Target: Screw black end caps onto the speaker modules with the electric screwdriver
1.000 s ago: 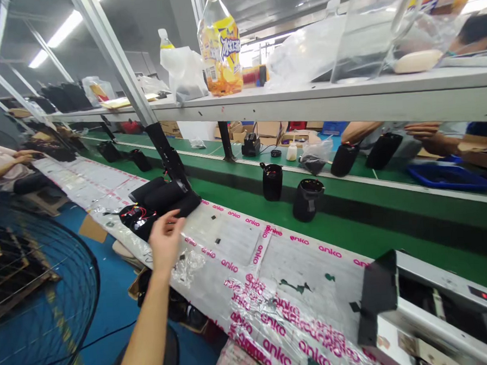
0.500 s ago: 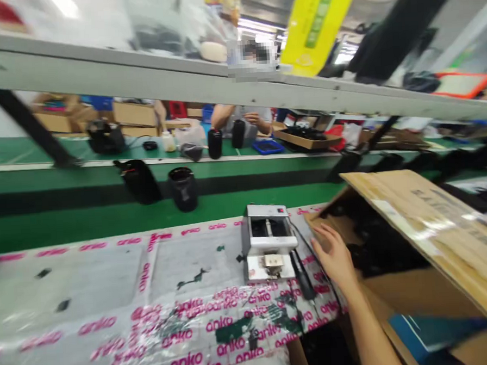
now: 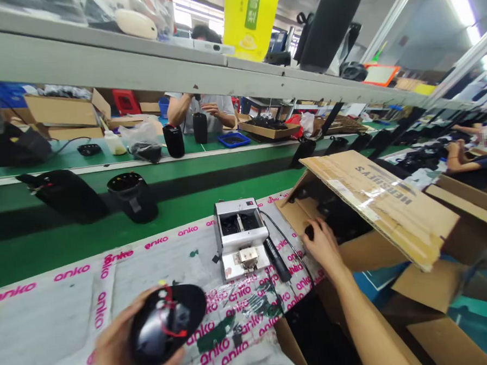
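My left hand [image 3: 117,341] is wrapped round a black rounded housing [image 3: 153,323] at the lower left. Red wires lie across its glossy open end, and a small yellow piece shows at its top edge. My right hand [image 3: 322,246] is at the opening of a cardboard box [image 3: 391,196] with dark contents. Its fingers are closed round a small black part [image 3: 309,232], whose kind I cannot make out. Left of that hand stands a silver screw feeder [image 3: 242,240], and an electric screwdriver [image 3: 277,259] with a cable lies beside it.
A green conveyor belt [image 3: 195,188] runs behind the taped worktop [image 3: 150,269], carrying a black cup-shaped housing [image 3: 132,196] and other dark units. Overhead a grey shelf [image 3: 139,62] crosses the view. A co-worker's arms [image 3: 178,109] show across the belt. More open cartons [image 3: 432,281] stand at the right.
My left hand has come into view with the black housing. The right hand now has a small black part in its fingers at the box. The view has swung to the right.
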A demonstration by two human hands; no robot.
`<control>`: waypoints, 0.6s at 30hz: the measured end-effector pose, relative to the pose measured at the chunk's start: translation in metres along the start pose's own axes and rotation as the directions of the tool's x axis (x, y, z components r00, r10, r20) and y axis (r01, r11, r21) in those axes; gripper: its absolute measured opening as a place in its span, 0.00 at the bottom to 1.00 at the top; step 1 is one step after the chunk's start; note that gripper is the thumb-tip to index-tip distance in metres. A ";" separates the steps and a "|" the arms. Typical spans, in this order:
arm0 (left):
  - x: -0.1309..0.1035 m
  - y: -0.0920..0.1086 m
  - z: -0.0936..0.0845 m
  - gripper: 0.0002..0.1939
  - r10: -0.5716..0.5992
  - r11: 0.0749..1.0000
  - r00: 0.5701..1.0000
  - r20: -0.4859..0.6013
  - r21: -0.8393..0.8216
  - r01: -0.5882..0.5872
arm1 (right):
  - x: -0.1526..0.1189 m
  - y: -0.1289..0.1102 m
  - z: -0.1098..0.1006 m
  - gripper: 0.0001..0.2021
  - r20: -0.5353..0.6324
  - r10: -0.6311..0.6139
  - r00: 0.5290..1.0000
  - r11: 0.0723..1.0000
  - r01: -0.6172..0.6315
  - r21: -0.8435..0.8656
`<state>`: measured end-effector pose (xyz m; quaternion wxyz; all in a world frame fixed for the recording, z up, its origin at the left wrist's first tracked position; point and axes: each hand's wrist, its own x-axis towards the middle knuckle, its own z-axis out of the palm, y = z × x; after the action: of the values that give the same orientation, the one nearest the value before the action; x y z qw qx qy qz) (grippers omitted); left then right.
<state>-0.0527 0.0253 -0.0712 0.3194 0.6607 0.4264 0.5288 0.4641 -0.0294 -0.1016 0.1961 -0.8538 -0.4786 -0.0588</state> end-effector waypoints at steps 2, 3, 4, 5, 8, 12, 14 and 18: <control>-0.002 -0.003 0.019 0.45 0.042 0.998 0.982 0.182 -0.050 -0.033 | -0.005 0.000 -0.002 0.21 0.020 -0.033 0.999 0.999 0.033 0.016; -0.002 -0.002 0.026 0.45 0.046 0.998 0.971 0.234 -0.044 -0.037 | -0.008 -0.001 -0.003 0.21 0.038 -0.060 0.997 0.998 0.058 0.036; -0.002 -0.001 0.032 0.44 0.042 0.999 0.963 0.266 -0.030 -0.036 | -0.010 -0.003 -0.004 0.21 0.056 -0.087 0.995 0.995 0.083 0.061; -0.001 0.001 0.037 0.45 0.040 0.999 0.959 0.282 -0.017 -0.037 | -0.013 -0.005 -0.004 0.21 0.069 -0.109 0.992 0.991 0.103 0.087; 0.000 0.006 0.041 0.50 0.048 0.999 0.950 0.309 -0.011 -0.047 | -0.020 -0.008 -0.006 0.26 0.099 -0.133 0.986 0.982 0.117 0.149; -0.005 0.012 0.043 0.54 -0.015 1.000 0.963 0.270 0.001 0.016 | -0.020 -0.003 -0.014 0.34 0.184 -0.124 0.975 0.969 0.079 0.233; -0.007 0.016 0.043 0.52 -0.040 0.999 0.971 0.238 0.026 0.035 | -0.017 -0.002 -0.025 0.34 0.195 -0.114 0.974 0.958 0.055 0.283; 0.001 0.022 0.030 0.49 0.015 1.000 0.963 0.270 0.018 -0.020 | -0.019 -0.014 -0.063 0.39 0.161 -0.094 0.982 0.906 0.018 0.422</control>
<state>-0.0180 0.0177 -0.0585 0.3630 0.7335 0.3784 0.4325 0.4481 -0.0627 -0.0457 0.3295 -0.7795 -0.5200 0.1159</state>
